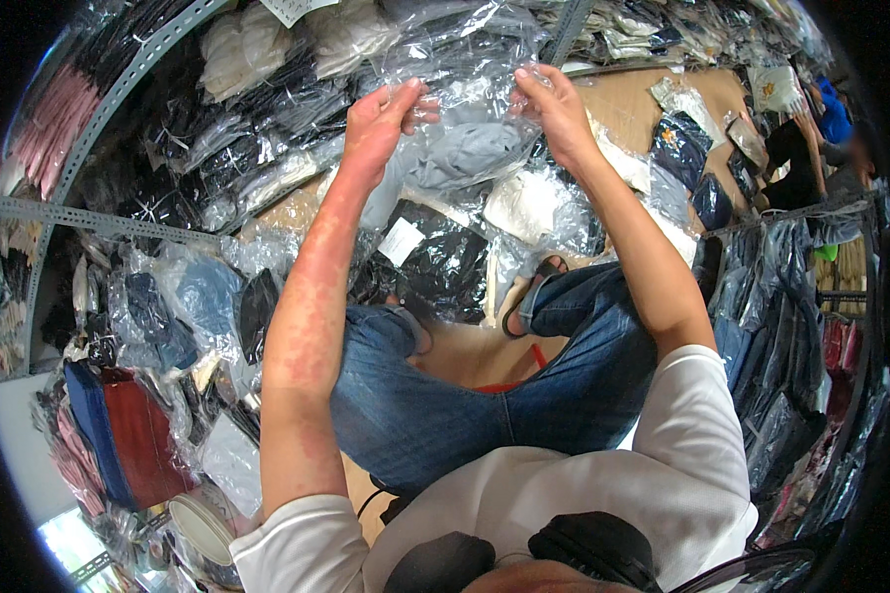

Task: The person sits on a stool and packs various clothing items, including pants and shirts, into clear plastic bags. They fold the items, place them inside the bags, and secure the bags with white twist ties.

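The person sits with both bare forearms stretched forward, and between the two hands is a clear, crinkled plastic bag [470, 91], held up in front of the piled shelf. The left hand [391, 117] pinches the film on the bag's left side between thumb and fingers, and the right hand [554, 107] grips it the same way on the right side. A soft grey-blue folded garment [470, 156] shows just below the hands; glare on the film makes it hard to tell whether it sits inside the bag or behind it. Nearer the person lies a glossy black wrapped garment [445, 265] with a white rectangular paper label [400, 241] on it, and just right of that a bundle of cream cloth in clear film [522, 206]. Off to the right is a navy packet with an orange flower motif [677, 143]. On the far left, a perforated grey metal upright [99, 124] stands beside a stack of pink folded garments [54, 128]. Lower left are a dark red upright fabric piece [143, 435] and a blue panel [99, 425], touching side by side.
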A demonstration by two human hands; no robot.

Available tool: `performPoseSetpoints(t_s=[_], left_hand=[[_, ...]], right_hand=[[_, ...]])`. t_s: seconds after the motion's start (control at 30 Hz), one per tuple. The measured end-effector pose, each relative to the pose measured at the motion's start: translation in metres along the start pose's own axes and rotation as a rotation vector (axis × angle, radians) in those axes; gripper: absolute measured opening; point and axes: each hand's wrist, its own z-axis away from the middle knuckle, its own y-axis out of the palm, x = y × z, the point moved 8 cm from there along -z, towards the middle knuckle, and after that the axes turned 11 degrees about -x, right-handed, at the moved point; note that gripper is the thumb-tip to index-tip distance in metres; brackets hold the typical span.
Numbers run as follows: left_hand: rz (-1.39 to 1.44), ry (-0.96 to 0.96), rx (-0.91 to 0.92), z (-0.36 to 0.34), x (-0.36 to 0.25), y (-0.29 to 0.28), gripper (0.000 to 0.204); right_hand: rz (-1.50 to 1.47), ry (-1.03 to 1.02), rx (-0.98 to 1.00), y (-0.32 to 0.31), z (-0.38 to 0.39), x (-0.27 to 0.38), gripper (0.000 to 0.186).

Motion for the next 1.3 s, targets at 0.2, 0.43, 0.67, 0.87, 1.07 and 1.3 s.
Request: performPoseSetpoints(t_s=[0.2,0.43,0.67,0.87,1.07,1.3], left_hand=[[0.239,0.031,-0.136,-0.003,-0.011,-0.004,0.025],[0.468,0.000,-0.204,-0.015,-0.001,-0.028,0.025],[0.149,-0.047,-0.398,-0.004,-0.002,-0.043,0.027],[0.229,-0.005,-0.429,-0.011,-0.003,-0.057,0.026],[0.225,-0.077,-0.337,-0.015,0.007,-0.063,0.020],[0.356,-0.179,-0.361,-0.020,0.010,-0.071,0.008]], right_hand=[[-0.117,-0.074,-0.147,-0.021,-0.012,0.015,0.046],[0.224,-0.485,0.059,0.004,0.016,0.057,0.028],[0.451,-0.673,0.111,0.010,0.020,0.065,0.024],[0.615,-0.666,0.237,0.015,0.020,0.058,0.030],[0.848,-0.688,0.378,0.024,0.031,0.054,0.038],[0.838,-1.190,0.291,0.037,0.056,0.093,0.024]])
